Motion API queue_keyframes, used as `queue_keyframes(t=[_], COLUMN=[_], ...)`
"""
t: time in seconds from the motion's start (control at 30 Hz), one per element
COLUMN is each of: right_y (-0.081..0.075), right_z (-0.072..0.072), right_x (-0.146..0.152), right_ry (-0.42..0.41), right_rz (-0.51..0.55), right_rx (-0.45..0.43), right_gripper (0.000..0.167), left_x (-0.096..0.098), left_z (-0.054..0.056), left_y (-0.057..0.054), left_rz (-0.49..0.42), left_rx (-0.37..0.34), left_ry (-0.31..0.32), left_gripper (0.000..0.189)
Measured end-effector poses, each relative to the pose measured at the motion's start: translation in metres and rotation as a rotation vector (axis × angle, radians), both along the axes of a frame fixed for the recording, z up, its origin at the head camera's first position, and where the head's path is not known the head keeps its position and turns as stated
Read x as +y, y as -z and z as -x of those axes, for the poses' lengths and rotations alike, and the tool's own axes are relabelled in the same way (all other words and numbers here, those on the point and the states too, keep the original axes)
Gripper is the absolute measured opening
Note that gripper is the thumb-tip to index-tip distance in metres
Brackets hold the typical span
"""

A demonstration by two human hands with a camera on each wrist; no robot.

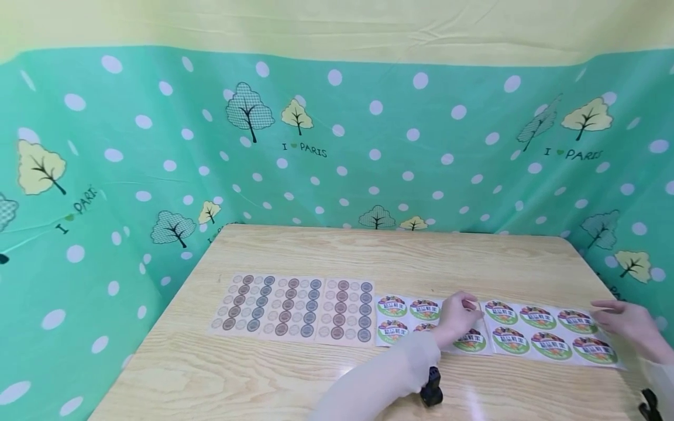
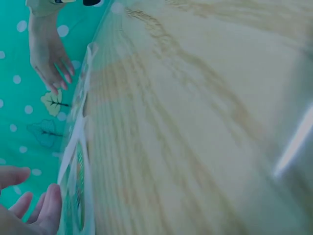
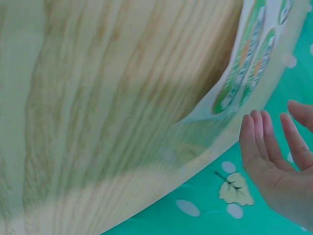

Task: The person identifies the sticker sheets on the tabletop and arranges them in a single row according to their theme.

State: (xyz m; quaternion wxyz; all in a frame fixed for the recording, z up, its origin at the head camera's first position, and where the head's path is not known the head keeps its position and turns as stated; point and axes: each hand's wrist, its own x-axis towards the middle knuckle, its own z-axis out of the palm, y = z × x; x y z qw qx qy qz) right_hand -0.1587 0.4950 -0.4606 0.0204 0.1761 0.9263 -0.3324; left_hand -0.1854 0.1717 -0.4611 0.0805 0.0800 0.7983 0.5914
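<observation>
Two white sheets with oval fruit-picture stickers lie side by side on the right of the table. My left hand [image 1: 459, 318] is over the left sticker sheet [image 1: 392, 311], covering part of it, its fingers loosely bent near where the two sheets meet. In the left wrist view the thumb and fingers of the left hand [image 2: 34, 208] are apart with nothing between them. At the right end of the other sticker sheet [image 1: 550, 333] is my right hand [image 1: 629, 324]. The right wrist view shows the right hand [image 3: 279, 161] with fingers extended and nothing held, beside that sheet's end.
Left of the sticker sheets lie several pale sheets [image 1: 319, 310] with small round brown and dark blue-grey stickers, in one row on the wooden table [image 1: 237, 374]. A green dotted cloth [image 1: 368, 152] hangs behind and beside the table.
</observation>
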Motion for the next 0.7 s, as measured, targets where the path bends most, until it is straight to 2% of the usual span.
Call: queue_keyframes(t=[0.13,0.2,0.37,0.47,0.53,0.6,0.7], right_y=[-0.015,-0.018,-0.005,0.008,0.006,0.003,-0.011], right_z=[-0.003,-0.001,0.011,0.017,0.019,0.018,0.012], right_x=[-0.016,-0.02,-0.02,-0.019,-0.022,-0.03,-0.05], right_ry=[-0.096,-0.126,-0.164,-0.175,-0.216,-0.237,-0.289], right_rz=[-0.011,-0.012,-0.018,-0.088,-0.075,-0.114,-0.093], right_rx=[-0.033,-0.059,-0.079,-0.021,-0.016,0.027,0.062], right_gripper=[0.053,0.06,0.066,0.058,0.057,0.05,0.048], left_x=[-0.013,-0.021,-0.043,-0.056,-0.065,-0.075,-0.091], left_z=[0.002,0.004,0.009,0.011,0.014,0.016,0.02], left_y=[-0.004,-0.006,-0.014,-0.017,-0.018,-0.02,-0.023], left_rz=[0.021,0.043,0.171,0.224,0.247,0.257,0.28], left_rx=[-0.003,0.001,0.037,0.063,0.095,0.122,0.179], left_ry=[0.074,0.112,0.238,0.298,0.32,0.331,0.346], left_gripper=[0.021,0.022,0.025,0.027,0.028,0.029,0.03])
